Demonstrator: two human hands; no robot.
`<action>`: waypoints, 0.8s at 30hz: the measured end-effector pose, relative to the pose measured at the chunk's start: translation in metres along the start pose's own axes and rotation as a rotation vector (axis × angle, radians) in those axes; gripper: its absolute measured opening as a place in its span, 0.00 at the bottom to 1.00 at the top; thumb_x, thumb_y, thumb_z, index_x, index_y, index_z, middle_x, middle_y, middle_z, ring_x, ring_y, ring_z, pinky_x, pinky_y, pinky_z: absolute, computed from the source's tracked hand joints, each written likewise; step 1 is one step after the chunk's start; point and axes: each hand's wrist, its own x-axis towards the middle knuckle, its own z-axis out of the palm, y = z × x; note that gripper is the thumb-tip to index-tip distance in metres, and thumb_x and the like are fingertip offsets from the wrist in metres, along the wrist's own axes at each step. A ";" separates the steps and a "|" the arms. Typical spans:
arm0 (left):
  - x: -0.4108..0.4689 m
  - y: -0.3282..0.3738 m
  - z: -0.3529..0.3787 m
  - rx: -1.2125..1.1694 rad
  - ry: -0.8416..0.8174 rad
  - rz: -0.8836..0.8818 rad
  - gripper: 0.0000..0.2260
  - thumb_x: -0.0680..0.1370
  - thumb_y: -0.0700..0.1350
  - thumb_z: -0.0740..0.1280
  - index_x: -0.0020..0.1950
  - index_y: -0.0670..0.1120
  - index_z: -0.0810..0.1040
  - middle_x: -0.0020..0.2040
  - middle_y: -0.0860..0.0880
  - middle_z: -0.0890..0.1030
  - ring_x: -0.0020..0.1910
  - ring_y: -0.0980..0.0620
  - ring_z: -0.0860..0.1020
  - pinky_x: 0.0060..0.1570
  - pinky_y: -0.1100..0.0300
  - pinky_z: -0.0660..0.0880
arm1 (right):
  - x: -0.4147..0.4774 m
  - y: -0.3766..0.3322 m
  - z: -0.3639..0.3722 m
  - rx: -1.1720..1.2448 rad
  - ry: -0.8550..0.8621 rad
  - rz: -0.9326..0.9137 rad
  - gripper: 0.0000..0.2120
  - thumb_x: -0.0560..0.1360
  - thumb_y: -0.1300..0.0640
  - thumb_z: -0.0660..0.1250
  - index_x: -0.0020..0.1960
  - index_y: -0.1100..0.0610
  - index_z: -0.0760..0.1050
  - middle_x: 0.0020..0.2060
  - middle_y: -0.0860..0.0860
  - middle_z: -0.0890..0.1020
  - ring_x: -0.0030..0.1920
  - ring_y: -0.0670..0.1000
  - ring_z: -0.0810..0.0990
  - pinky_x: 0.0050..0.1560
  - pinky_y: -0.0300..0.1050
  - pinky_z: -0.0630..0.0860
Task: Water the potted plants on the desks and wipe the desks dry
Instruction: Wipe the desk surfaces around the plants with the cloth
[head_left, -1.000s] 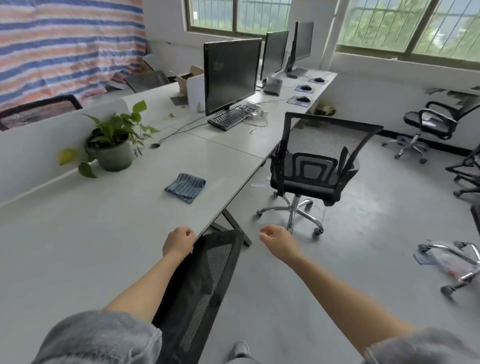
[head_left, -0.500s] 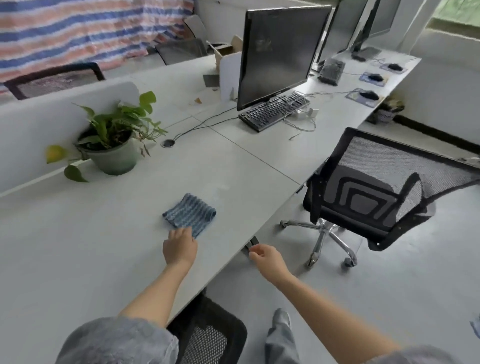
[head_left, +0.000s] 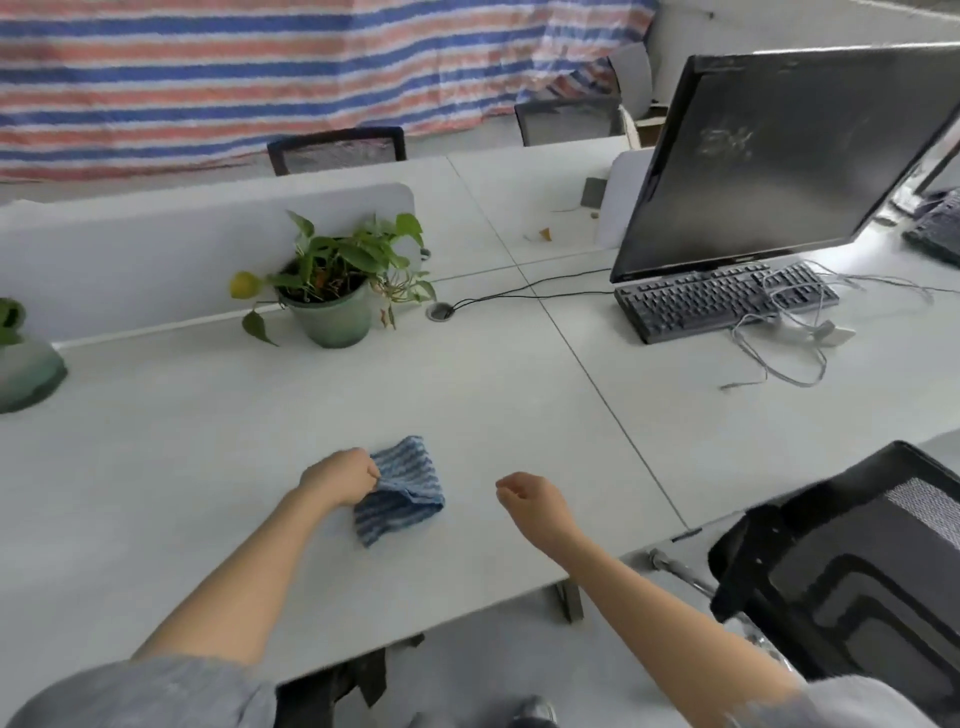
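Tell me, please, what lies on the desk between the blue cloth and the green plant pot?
Nothing lies there. In the head view, the desk is bare between the blue cloth and the green plant pot.

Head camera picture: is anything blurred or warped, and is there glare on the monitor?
Head view: the light is soft and even, with only a faint shadow by the blue cloth; the monitor shows a dim pale reflection, no hard glare; the pot at the left edge is smeared; wide-angle bending bows the desk edges and tilts the monitor.
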 end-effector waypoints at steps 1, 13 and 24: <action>-0.001 0.002 -0.008 0.012 0.007 -0.006 0.09 0.75 0.41 0.60 0.42 0.48 0.80 0.53 0.43 0.82 0.49 0.46 0.78 0.46 0.59 0.72 | 0.005 -0.003 -0.001 -0.001 -0.013 -0.024 0.14 0.78 0.58 0.58 0.59 0.60 0.76 0.57 0.55 0.80 0.57 0.54 0.77 0.53 0.41 0.71; -0.039 0.050 -0.116 -0.925 0.273 0.229 0.14 0.81 0.36 0.53 0.41 0.44 0.75 0.38 0.47 0.76 0.38 0.51 0.75 0.42 0.58 0.73 | 0.079 -0.072 0.006 -0.142 -0.243 -0.311 0.37 0.73 0.51 0.68 0.75 0.50 0.52 0.69 0.56 0.65 0.68 0.55 0.65 0.67 0.47 0.65; 0.016 -0.002 -0.111 -1.445 0.287 0.129 0.14 0.81 0.37 0.54 0.42 0.46 0.76 0.40 0.47 0.81 0.45 0.48 0.78 0.44 0.59 0.73 | 0.161 -0.099 -0.017 -0.078 -0.115 -0.260 0.12 0.72 0.59 0.68 0.35 0.57 0.67 0.30 0.50 0.69 0.32 0.48 0.66 0.29 0.37 0.60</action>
